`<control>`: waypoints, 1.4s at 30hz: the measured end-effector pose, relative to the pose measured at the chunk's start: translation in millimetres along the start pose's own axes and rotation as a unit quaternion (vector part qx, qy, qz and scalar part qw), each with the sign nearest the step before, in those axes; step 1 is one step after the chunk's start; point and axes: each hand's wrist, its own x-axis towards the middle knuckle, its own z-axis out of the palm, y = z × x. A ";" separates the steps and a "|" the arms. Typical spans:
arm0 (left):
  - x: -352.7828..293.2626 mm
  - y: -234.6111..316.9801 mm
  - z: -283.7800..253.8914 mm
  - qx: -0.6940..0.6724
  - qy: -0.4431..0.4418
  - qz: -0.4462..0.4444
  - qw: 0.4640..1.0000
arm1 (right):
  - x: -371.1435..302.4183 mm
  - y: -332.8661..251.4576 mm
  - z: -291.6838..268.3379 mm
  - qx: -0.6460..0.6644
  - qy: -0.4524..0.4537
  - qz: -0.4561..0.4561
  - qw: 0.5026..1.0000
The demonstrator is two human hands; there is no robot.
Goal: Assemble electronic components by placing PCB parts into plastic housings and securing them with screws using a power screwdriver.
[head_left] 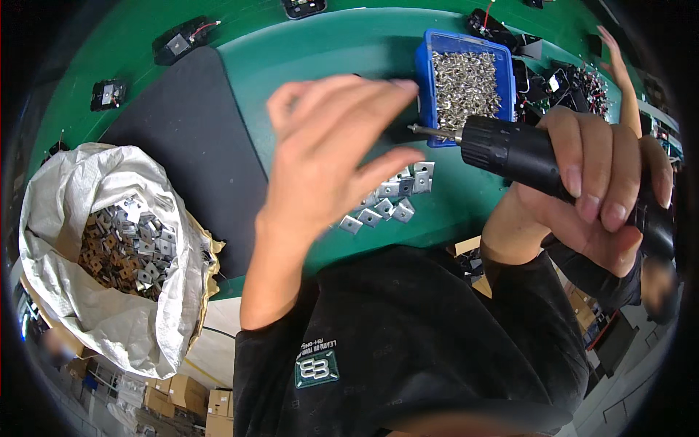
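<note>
My right hand (597, 167) is wrapped round a black electric screwdriver (510, 149), held level with its metal bit pointing left. Just short of that bit, my left hand (328, 146) hovers over the table with fingers stretched and thumb apart. Something dark shows behind its fingers, too hidden to name; I see nothing held. Below the left thumb lie several small silver metal plates with holes (386, 204), partly covered by the hand. A blue bin (429, 91) full of small silver screws (466, 84) stands beyond the screwdriver tip.
At the left, a white woven sack (54, 218) holds many metal plates (138, 247). A black mat (189, 124) lies on the green table (291, 47). Black housings with wires (178, 44) line the far side. At the right is another person's raised hand (615, 58).
</note>
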 end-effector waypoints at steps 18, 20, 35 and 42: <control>-18.0 -39.7 3.5 0.037 -0.082 -0.107 0.990 | 14.5 75.4 11.6 -0.107 -0.011 -0.003 0.994; -17.7 -39.7 2.2 0.037 -0.093 -0.114 0.988 | 15.0 77.9 11.4 -0.101 -0.010 -0.001 0.995; -17.3 -41.7 0.7 0.026 -0.098 -0.124 0.987 | 17.2 75.2 10.1 -0.101 -0.036 0.032 0.994; -19.0 -42.7 -0.3 0.026 -0.094 -0.130 0.987 | 15.3 77.4 8.1 -0.087 -0.039 0.033 0.995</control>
